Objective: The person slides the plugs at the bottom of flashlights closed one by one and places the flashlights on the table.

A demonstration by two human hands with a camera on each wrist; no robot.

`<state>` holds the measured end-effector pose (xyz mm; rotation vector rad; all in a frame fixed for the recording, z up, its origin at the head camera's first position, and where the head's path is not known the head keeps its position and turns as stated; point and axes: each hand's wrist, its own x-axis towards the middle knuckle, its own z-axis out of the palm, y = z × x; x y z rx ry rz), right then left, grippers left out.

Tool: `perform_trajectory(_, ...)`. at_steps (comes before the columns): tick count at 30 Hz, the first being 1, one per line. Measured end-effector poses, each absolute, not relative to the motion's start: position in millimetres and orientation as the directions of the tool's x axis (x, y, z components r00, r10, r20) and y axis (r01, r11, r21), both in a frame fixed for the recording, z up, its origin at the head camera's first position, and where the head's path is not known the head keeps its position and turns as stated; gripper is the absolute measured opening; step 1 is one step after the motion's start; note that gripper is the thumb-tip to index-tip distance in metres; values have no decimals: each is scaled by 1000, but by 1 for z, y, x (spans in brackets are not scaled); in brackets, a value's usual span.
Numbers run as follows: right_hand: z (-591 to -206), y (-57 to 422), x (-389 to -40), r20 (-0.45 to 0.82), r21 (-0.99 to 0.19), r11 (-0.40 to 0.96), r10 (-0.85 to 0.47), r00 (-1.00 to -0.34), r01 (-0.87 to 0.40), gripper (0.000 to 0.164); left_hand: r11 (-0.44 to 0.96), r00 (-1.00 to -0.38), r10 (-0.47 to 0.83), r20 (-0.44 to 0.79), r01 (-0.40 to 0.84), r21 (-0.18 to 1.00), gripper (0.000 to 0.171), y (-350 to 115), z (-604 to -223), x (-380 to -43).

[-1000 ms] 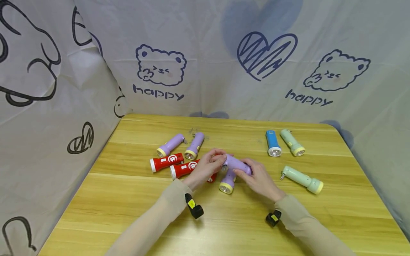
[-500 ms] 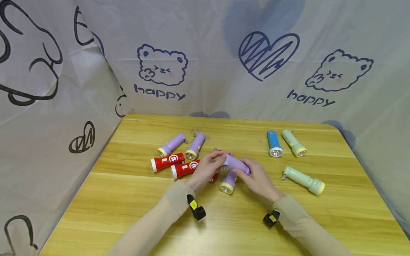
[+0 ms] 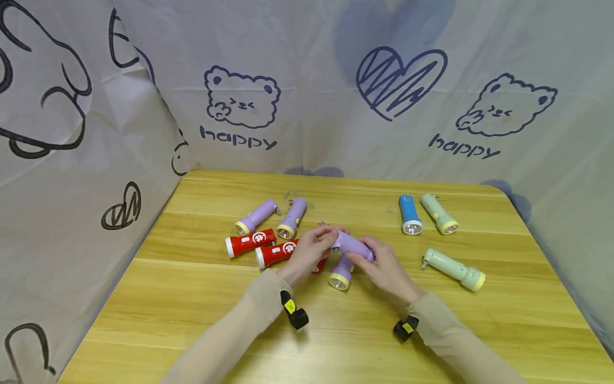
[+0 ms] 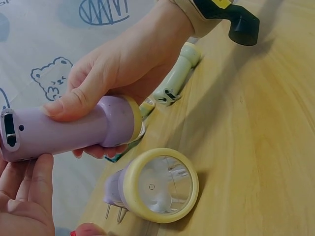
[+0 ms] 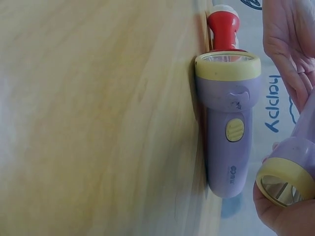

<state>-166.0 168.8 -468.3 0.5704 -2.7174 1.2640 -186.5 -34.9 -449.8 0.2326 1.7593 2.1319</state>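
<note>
My right hand [image 3: 387,268] grips a purple flashlight [image 3: 354,245] around its head end, the thumb lying along the body in the left wrist view. My left hand [image 3: 308,255] holds its tail end between thumb and fingers. A plug slot [image 4: 10,129] shows on that tail, with the prongs appearing to lie inside it. Beneath them, a second purple flashlight [image 3: 340,274] with a yellow rim rests on the table, its lens toward me; metal prongs [image 4: 118,213] stick out of it. In the right wrist view its yellow switch [image 5: 235,130] is visible. The left hand partly covers red flashlights.
Two purple flashlights [image 3: 293,217] and red ones with white rims [image 3: 249,243] lie left on the wooden table [image 3: 192,298]. A blue flashlight [image 3: 410,215] and two green ones [image 3: 453,269] lie right. A printed cloth [image 3: 307,106] hangs behind the table.
Both hands keep hold of the purple flashlight in nearly the same place, with only slight shifts of the wrists. The other flashlights have not moved.
</note>
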Motion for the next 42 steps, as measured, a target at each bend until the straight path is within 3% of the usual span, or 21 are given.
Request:
perform_trajectory(13,-470,165,-163,232,-746,549,-316,-920,-377,35,-93,-945,322,-55,-90,992,40,-34,-446,-189)
perform_trajectory(22,-470,167,-163,207,-759,546,-313,-927,-354,39,142,-946,310,97,147,979,33,-37,-439,-187)
perform_trajectory(33,-468,176,-165,173,-767,558,-294,-940,-316,37,202,-903,423,78,178,963,37,-43,-438,-183)
perform_trajectory(42,-467,184,-165,148,-779,542,-331,-932,-316,31,333,-859,498,120,317,888,37,-49,-438,-182)
